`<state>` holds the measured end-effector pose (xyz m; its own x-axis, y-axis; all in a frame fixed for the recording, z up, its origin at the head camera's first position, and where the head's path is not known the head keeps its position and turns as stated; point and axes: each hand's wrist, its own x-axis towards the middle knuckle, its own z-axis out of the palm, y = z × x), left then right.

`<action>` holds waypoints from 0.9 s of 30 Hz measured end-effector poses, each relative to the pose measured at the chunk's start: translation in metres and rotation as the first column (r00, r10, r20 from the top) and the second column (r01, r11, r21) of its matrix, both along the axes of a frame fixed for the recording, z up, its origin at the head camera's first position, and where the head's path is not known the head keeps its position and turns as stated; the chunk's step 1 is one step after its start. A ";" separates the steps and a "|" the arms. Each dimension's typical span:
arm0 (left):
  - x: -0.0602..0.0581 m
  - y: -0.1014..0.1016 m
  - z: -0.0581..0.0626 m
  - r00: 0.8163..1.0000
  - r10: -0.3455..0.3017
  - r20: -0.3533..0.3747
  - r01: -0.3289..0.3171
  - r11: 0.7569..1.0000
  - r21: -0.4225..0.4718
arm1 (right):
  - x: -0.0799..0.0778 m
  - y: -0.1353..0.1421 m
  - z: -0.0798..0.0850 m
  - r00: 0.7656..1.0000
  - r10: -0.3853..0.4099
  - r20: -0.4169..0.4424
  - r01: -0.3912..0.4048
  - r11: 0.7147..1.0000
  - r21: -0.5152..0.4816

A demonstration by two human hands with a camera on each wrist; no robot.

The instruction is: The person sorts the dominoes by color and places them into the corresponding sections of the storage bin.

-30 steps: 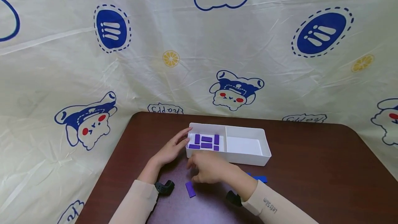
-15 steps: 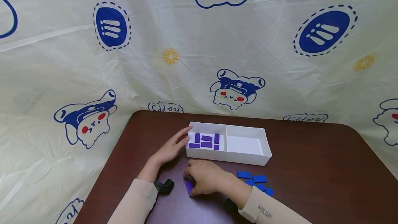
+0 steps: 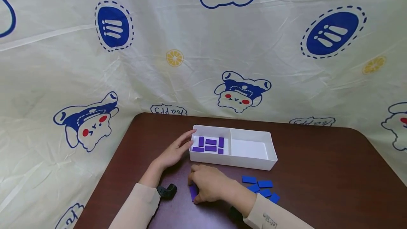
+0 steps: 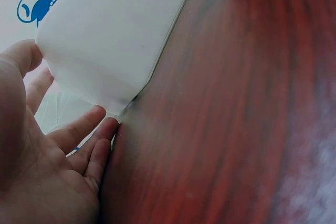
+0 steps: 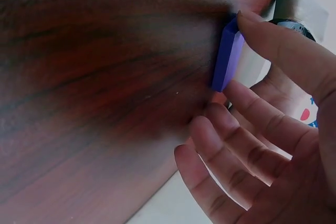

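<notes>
My right hand (image 3: 211,185) pinches a small purple rectangular block (image 3: 193,193) low over the brown table. In the right wrist view the thumb sits at one end of the purple block (image 5: 228,56) and the index fingertip at the other; the remaining fingers are loosely bent. My left hand (image 3: 173,153) rests at the left end of a white two-compartment box (image 3: 245,162), its fingers extended. The left wrist view shows those fingertips (image 4: 97,113) right at the end wall of the white box (image 4: 115,35). Several purple blocks (image 3: 211,148) lie flat in the left compartment.
Several blue blocks (image 3: 249,179) lie on the table (image 3: 318,172) right of my right forearm, in front of the box. The right compartment (image 3: 249,148) shows a bare white floor. A printed sheet (image 3: 190,87) hangs behind the table's far edge.
My right hand has come down and toward me from the box's front wall and now pinches the loose purple block. The blue blocks have come into fuller view. The left hand stays put.
</notes>
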<state>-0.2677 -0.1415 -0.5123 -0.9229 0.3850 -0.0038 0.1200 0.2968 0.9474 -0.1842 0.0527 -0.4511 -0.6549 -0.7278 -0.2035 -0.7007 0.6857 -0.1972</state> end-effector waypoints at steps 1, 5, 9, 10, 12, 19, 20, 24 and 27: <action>0.000 0.000 0.000 1.000 -0.002 -0.004 0.002 1.000 -0.002 | 0.000 0.000 0.000 1.000 -0.005 0.007 0.005 1.000 0.001; -0.001 0.000 -0.001 1.000 -0.013 -0.010 0.013 1.000 -0.006 | -0.001 0.000 -0.001 0.999 -0.016 0.030 0.016 1.000 0.005; -0.001 0.000 0.000 1.000 -0.007 -0.015 0.007 1.000 -0.007 | -0.002 0.000 0.000 1.000 -0.008 0.028 0.008 1.000 0.001; -0.001 0.000 0.000 1.000 -0.007 -0.016 0.007 1.000 -0.006 | -0.002 0.000 0.000 1.000 -0.006 0.027 0.006 1.000 0.000; -0.001 0.000 0.000 1.000 -0.005 -0.022 0.005 1.000 -0.007 | -0.002 0.000 0.001 1.000 -0.003 0.030 0.003 1.000 -0.002; 0.000 0.002 -0.001 0.999 -0.027 -0.024 0.027 1.000 0.001 | -0.002 0.002 0.001 1.000 0.015 0.002 -0.015 1.000 -0.017; 0.000 0.002 -0.001 0.999 -0.029 -0.022 0.029 1.000 0.004 | -0.002 0.003 0.001 1.000 0.019 -0.006 -0.019 1.000 -0.018; 0.000 0.003 -0.001 0.999 -0.030 -0.020 0.030 0.999 0.016 | -0.003 0.004 0.005 1.000 0.017 -0.012 -0.017 1.000 -0.023; 0.000 0.003 0.000 1.000 -0.024 -0.015 0.024 0.999 0.027 | -0.005 0.004 0.014 1.000 0.008 -0.001 -0.008 1.000 -0.023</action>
